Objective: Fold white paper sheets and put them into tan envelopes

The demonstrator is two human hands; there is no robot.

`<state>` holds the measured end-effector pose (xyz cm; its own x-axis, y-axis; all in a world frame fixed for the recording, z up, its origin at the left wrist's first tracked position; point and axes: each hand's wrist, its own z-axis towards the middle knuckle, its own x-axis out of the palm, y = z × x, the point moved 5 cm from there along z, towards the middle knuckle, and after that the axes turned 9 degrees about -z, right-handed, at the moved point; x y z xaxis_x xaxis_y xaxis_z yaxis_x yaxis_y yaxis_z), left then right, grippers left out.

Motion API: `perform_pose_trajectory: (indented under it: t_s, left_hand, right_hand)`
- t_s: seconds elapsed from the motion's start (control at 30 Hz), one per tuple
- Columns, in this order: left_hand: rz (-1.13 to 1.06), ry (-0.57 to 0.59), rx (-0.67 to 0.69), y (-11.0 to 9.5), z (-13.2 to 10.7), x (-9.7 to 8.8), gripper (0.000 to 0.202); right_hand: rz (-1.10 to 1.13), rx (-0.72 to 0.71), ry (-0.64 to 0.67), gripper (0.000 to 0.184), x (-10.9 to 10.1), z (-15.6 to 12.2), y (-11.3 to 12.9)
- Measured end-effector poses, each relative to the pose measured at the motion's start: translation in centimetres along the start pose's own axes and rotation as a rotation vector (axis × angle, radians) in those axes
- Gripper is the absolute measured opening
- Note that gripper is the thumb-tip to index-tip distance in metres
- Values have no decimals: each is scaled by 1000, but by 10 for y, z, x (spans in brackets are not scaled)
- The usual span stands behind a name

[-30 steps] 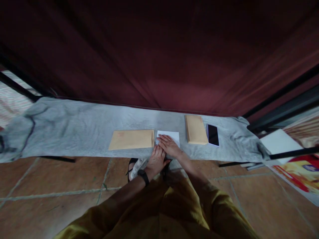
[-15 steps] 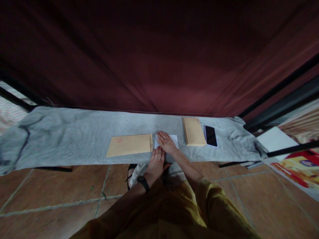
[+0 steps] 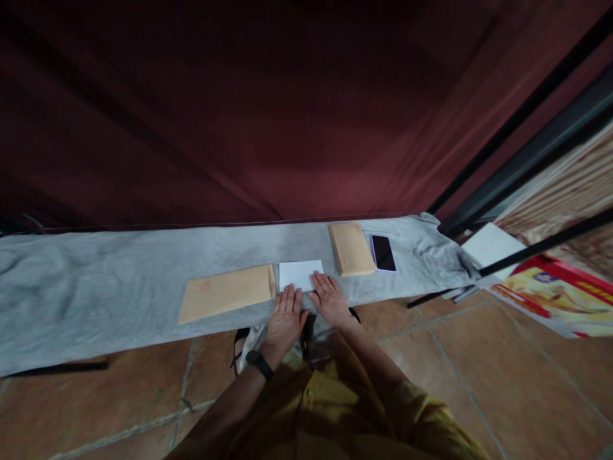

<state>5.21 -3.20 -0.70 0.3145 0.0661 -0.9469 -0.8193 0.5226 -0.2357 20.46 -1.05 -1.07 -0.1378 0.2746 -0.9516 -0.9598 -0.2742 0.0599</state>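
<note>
A white sheet of paper [image 3: 299, 273], looking folded, lies flat on the grey cloth in front of me. My left hand [image 3: 286, 317] rests with outstretched fingers on its near left edge. The fingertips of my right hand [image 3: 330, 300] lie flat on its near right corner. Neither hand grips anything. To the left, close to the paper, lies a long brown envelope [image 3: 227, 292] with faint red print and its flap end toward the paper. On the right is a stack of brown envelopes [image 3: 353, 249].
A phone [image 3: 384, 253] lies right of the stack. The grey cloth [image 3: 119, 275] covers a narrow bench against a dark red curtain [image 3: 287, 128]. Black metal bars [image 3: 517, 121] stand at the right. Beyond the bench's right end is a red and yellow printed box [image 3: 550, 294].
My right hand has slid from the paper's middle toward its near right corner, uncovering most of the sheet. My left hand stays at the near edge. The view has turned slightly right.
</note>
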Motion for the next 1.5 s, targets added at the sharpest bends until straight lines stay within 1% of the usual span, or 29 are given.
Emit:
perform_pose_trajectory:
  t_s: [0.07,0.13,0.27,0.33,0.4,0.5,0.6,0.67,0.73,0.8,0.87,0.97,1.03,1.13,1.33,1.5]
  left_hand:
    - [-15,-26,-18,-1,4,-2,56]
    - [-42,-42,-12,-5,16,-3,53]
    - [-107,-41,49,-13,58,0,52]
    - [-125,-5,43,-14,81,7,53]
    - [-129,47,42,-14,99,16,52]
    - [-118,84,67,-14,114,26,51]
    - [-98,64,72,-11,117,31,52]
    - [-85,46,62,-8,114,33,53]
    - [-72,29,63,-4,103,32,55]
    - [-52,7,97,-1,83,29,55]
    - [-14,-41,114,4,57,25,58]
    - [45,-117,84,13,18,17,64]
    - [62,-144,60,17,3,14,65]
    - [65,-148,48,18,-4,13,65]
    - [46,-151,46,15,0,13,61]
    - [47,-136,41,16,0,12,61]
  right_hand:
    - [-4,1,-9,53,-2,-9,-4]
    - [3,3,-13,52,-4,-16,-5]
    - [26,16,-20,50,-9,-22,-4]
    - [33,31,-31,50,-13,-25,-3]
    - [41,42,-43,49,-15,-29,-1]
    - [55,46,-67,49,-16,-36,0]
    - [65,62,-107,49,-12,-39,-1]
    - [67,70,-131,49,-9,-39,-2]
    - [68,78,-149,49,-4,-38,-2]
    - [72,90,-165,49,-2,-38,-3]
    - [78,95,-172,50,0,-38,-3]
    - [83,89,-167,52,-1,-39,-3]
    - [82,90,-160,52,-3,-39,-3]
    - [87,85,-151,51,-6,-39,-3]
    - [96,78,-150,51,-9,-39,-3]
    - [98,128,-156,46,-16,-39,-2]
